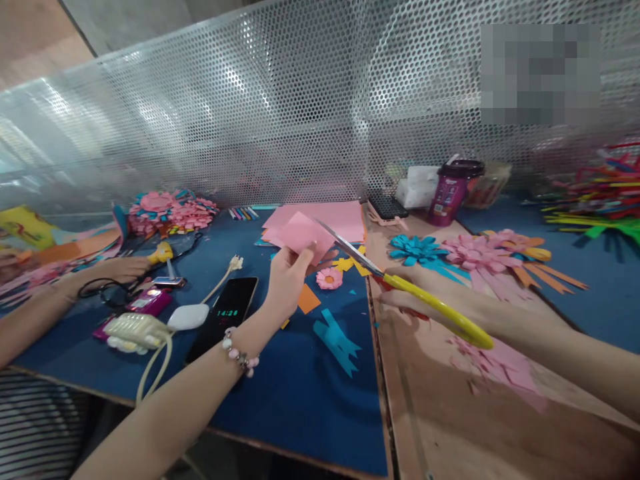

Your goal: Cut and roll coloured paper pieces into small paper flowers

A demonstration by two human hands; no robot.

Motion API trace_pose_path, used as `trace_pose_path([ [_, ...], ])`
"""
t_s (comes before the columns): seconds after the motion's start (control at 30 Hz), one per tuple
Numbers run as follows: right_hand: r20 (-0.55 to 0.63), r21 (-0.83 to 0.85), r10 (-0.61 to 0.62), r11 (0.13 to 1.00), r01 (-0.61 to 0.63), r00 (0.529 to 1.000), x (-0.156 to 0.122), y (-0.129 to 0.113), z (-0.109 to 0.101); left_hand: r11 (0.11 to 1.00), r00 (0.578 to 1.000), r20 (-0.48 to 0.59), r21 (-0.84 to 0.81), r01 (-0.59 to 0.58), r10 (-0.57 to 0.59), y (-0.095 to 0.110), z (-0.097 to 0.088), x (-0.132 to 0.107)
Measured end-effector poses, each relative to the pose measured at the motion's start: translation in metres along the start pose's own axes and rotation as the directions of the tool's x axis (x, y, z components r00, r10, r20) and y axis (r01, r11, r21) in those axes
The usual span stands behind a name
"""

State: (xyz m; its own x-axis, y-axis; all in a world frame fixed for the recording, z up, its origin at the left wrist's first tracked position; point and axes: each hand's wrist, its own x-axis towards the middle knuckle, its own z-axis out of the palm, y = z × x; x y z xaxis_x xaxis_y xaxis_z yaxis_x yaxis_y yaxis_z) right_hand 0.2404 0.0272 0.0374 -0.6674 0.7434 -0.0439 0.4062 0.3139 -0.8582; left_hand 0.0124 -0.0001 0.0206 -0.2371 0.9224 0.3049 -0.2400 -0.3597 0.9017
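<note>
Scissors, yellow-handled, are gripped in my right hand, fingers closed through and around the handles. My left hand pinches the pink paper piece from below, thumb and fingers closed on its lower edge, and holds it above the table.

Reference item: the pink paper piece.
- The scissors lie to its right and slightly nearer me. Their long axis runs from the handles at lower right up to the blade tip at upper left, and the tip overlaps the piece's upper right part. Whether steel touches paper cannot be told.
- The right hand is well apart from the piece; the left hand is the one on it.
- A stack of pink sheets lies just behind it.
- A small pink paper flower lies just below and right of it.
- A black phone lies below and left of it.
- A co-worker's hand rests far to its left.

Containers: a purple cup with a dark lid stands far right of and behind the piece; its contents are hidden.
</note>
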Motion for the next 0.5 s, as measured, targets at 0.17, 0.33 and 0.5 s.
trace_pose_path([
  [0.17,-0.013,-0.187,-0.033,0.982,0.03,0.999,0.001,0.001,-0.001,1.0,1.0,-0.007,0.024,-0.003,0.004,0.002,0.003,-0.002],
  [0.33,0.0,-0.15,-0.018,0.988,0.017,1.0,0.003,0.009,0.0,1.0,1.0,0.009,0.014,-0.007,0.007,0.001,0.002,-0.003],
  [0.5,0.011,-0.106,0.037,0.994,-0.035,0.999,0.0,-0.003,0.002,1.0,1.0,0.002,0.009,-0.01,0.01,0.0,0.002,-0.005],
])
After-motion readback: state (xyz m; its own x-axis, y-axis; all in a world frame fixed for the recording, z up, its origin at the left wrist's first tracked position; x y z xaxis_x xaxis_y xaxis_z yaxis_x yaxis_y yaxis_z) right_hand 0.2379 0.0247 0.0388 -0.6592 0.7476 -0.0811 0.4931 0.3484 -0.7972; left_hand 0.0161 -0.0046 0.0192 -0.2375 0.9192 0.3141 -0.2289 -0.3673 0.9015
